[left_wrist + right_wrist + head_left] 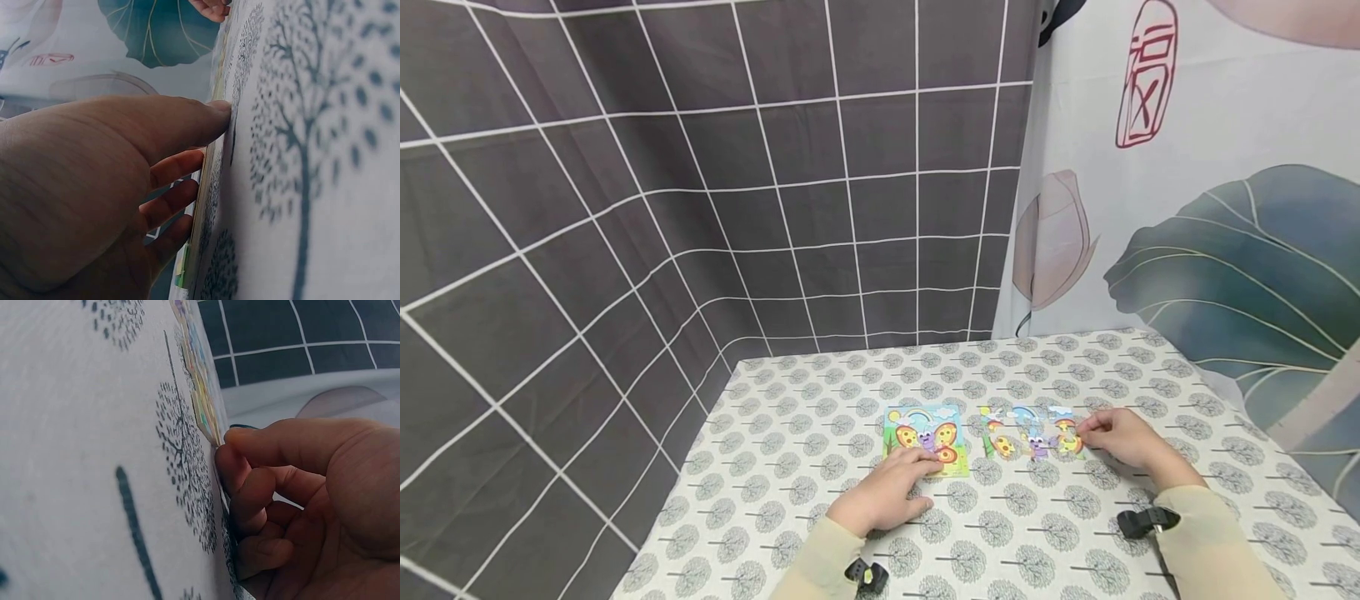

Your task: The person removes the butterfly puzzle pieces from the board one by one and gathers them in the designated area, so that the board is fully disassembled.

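Observation:
A butterfly picture puzzle lies flat, left of the row of loose jigsaw pieces. My left hand rests on its lower part with fingers extended, covering some of the picture. In the left wrist view, the thumb of my left hand touches the cloth beside the puzzle's edge. Several loose jigsaw pieces lie to the right, showing parts of a similar butterfly. At their right end my right hand pinches the edge of a jigsaw piece between thumb and forefinger; the right wrist view shows my right hand low against the cloth.
A tree-patterned cloth covers the table. Behind and left hangs a dark curtain with a white grid; a white curtain with leaf prints hangs on the right. Each sleeve carries a black wrist device.

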`<state>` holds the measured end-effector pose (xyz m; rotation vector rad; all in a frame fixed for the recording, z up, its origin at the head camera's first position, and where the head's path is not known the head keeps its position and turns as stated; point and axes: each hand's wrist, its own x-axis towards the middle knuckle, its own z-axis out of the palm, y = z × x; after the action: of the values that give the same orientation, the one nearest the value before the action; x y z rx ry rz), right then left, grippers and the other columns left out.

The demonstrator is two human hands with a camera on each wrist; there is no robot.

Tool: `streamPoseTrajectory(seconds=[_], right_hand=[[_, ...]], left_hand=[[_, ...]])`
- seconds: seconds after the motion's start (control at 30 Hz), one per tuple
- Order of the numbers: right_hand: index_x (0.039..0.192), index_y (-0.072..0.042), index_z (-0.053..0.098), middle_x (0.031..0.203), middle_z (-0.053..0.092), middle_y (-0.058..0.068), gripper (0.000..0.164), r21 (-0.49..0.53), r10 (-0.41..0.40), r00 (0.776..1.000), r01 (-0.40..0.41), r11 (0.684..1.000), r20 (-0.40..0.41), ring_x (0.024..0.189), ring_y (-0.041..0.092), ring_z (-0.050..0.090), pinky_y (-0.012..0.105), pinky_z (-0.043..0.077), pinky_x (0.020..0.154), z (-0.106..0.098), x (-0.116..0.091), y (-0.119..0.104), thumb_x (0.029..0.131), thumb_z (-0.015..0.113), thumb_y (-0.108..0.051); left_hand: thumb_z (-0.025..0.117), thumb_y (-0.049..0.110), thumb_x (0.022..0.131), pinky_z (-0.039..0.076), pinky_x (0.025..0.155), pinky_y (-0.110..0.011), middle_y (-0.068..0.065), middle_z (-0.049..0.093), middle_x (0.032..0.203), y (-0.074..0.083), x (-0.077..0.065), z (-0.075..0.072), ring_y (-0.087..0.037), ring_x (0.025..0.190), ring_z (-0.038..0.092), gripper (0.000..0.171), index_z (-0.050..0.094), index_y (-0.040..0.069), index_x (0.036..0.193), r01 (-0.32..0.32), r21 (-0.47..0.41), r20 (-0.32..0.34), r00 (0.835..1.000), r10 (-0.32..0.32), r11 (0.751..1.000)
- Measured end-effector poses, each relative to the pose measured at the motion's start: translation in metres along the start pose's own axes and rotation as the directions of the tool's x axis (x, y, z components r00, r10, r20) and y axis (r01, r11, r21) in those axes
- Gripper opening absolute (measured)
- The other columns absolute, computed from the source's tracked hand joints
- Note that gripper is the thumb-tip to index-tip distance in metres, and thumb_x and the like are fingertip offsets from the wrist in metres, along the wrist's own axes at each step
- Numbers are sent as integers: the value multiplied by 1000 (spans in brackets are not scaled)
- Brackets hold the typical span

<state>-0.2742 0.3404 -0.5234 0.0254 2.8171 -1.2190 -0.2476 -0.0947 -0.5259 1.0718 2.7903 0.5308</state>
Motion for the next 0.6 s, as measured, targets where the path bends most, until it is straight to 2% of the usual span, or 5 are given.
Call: streamPoseTrajectory(seconds=[0.17,0.33,0.5,0.6], right_hand=[[103,0,74,96,68,8,15,1,-9,1000,9,1000,1,86,23,59,30,53,69,0,-1,-1,96,72,-14],[104,-1,73,93,68,7,16,-7,-6,1000,6,1000,-9,83,22,59,31,52,67,1,-3,-8,97,72,-16],[107,0,72,89,68,7,18,37,-51,999,50,998,11,76,23,61,33,54,63,10,-1,-25,97,72,-14],[107,0,72,89,67,7,17,45,-109,994,108,993,21,75,22,60,31,55,61,21,3,-38,95,73,-12]], left_hand=[[75,32,97,31,124,-53,12,46,158,0,1,-1,-20,149,37,60,54,26,153,-7,-5,-6,1000,7,1000],[75,27,97,37,122,-46,12,52,152,-1,3,-1,-16,142,44,53,60,23,148,-25,-16,-32,999,24,1000],[75,24,97,39,121,-44,13,56,146,-2,3,0,-15,140,46,46,65,26,142,11,-47,-76,997,-15,999],[75,23,96,39,120,-45,12,57,142,-5,3,0,-15,138,48,44,67,26,139,28,-77,-120,992,-37,997]])
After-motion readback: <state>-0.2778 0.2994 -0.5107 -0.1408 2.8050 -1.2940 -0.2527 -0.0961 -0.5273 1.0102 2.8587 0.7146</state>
